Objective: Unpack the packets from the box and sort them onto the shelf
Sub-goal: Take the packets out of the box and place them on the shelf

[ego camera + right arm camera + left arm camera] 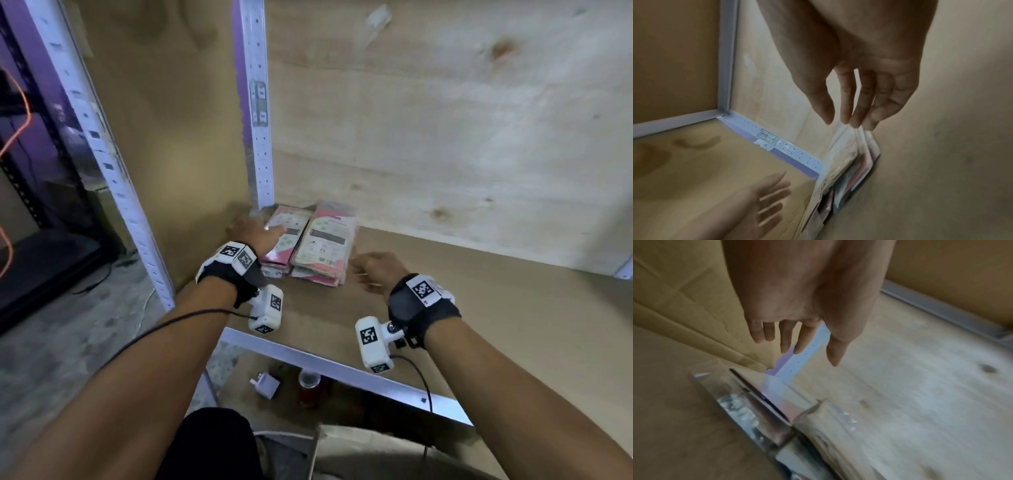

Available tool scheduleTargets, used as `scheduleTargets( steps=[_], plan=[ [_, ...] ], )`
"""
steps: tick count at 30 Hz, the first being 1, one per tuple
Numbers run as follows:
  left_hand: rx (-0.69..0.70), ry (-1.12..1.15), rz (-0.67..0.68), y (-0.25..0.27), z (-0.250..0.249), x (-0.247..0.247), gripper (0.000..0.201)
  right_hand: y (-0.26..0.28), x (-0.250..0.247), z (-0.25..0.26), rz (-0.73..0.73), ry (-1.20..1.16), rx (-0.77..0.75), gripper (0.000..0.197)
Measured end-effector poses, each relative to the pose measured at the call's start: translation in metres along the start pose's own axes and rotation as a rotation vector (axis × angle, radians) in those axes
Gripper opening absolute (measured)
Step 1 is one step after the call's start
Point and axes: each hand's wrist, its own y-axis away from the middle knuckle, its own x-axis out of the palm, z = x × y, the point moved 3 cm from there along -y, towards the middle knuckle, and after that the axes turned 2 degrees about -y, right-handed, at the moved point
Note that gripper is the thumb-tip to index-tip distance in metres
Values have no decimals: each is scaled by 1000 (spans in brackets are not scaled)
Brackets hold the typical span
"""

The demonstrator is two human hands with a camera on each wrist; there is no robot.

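Observation:
Two stacks of pink-and-white packets (310, 245) lie side by side on the shelf board (479, 325), in its back left corner. My left hand (263, 233) hovers over the left stack with straight fingers and holds nothing; in the left wrist view the left hand (809, 356) is spread above the packets (764, 410). My right hand (363, 267) is just right of the right stack, empty. In the right wrist view, the right hand (840, 121) has its fingertips close to the plastic edge of the packets (849, 162); whether they touch is blurred. The cardboard box (376, 452) shows at the bottom edge.
A white perforated upright (260, 137) stands in the corner behind the stacks. A plywood back wall (445, 120) and a cardboard side panel (164, 137) close the shelf. Under the metal front rail (325, 366) are a white plug (265, 383) and a red can (310, 383).

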Motion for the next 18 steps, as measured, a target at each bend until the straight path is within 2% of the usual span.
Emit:
scheduleTargets(
  steps=[1,3,5,10,12,15,18],
  plan=[
    [23,56,-28,15,-10,-4,50,12,-5,1,13,34,-32,6],
    [88,261,-46,46,-32,-8,32,40,-16,3,25,124,-103,9],
    [165,364,-25,83,-52,-9,19,71,-27,2,39,234,-172,9],
    [284,446,40,176,-72,3,12,157,-56,-15,82,422,-281,5],
    [331,464,97,212,-74,14,7,192,-67,-27,93,476,-298,10],
    [290,489,201,260,-69,37,9,241,-77,-52,116,519,-308,13],
    [236,446,313,301,-60,69,12,279,-82,-87,132,559,-276,8]
  ],
)
